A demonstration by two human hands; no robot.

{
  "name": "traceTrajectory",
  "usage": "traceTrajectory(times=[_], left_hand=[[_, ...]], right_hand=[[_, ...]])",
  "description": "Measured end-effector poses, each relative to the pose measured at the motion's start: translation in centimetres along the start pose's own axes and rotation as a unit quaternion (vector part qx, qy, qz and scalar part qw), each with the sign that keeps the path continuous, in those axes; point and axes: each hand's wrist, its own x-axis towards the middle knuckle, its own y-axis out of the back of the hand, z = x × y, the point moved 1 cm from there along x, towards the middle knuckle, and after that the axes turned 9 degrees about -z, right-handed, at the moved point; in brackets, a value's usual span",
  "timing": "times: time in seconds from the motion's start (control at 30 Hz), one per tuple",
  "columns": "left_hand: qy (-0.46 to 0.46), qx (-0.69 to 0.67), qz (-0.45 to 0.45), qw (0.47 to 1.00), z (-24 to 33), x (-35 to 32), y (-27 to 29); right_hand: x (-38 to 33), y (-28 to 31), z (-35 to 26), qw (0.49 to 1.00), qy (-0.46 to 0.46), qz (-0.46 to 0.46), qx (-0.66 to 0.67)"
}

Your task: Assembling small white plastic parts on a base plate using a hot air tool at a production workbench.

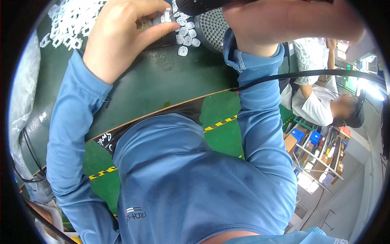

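Note:
My left hand is over the dark green tabletop, its thumb and fingers pinched on a small white plastic part. Close beside its fingertips lie several small translucent plastic pieces. My right hand is closed around a black rounded object at the top edge; most of this object is cut off, so its kind does not show. Under that object sits a round grey perforated piece, partly covered by my right hand.
A heap of white plastic parts lies at the far left of the table. Clear plastic sheeting hangs along the left side. A black cable crosses my right sleeve. To the right are another person and shelves with boxes.

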Motion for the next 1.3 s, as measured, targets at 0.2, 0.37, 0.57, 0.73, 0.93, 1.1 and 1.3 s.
traceTrajectory(times=[0.2,0.37,0.57,0.73,0.93,1.1,1.3], left_hand=[[-0.031,0.021,0.016,0.999,-0.5,0.2,-0.4],[-0.015,0.02,0.012,1.0,-0.5,0.3,-0.4],[-0.011,0.025,0.015,1.0,-0.2,0.3,-0.1],[-0.017,0.026,0.004,1.0,0.2,0.5,-0.3],[-0.045,0.072,0.023,0.996,-2.6,-0.1,-1.1],[-0.03,0.036,0.003,0.999,-1.3,-0.2,-0.6],[-0.028,0.037,-0.017,0.999,-1.3,0.4,-1.0]], right_hand=[[0.3,-0.2,0.9,0.996,-0.003,0.028,0.082],[0.4,1.0,1.3,0.987,-0.002,0.054,0.15],[0.8,0.8,1.7,0.971,0.01,0.077,0.228],[-0.1,0.9,0.8,0.973,0.011,0.092,0.211],[-2.0,2.4,-0.5,0.987,0.039,0.055,0.143],[-3.5,4.3,-0.9,0.994,0.053,0.022,0.092],[-4.7,5.8,-1.4,0.998,0.046,-0.029,0.03]])
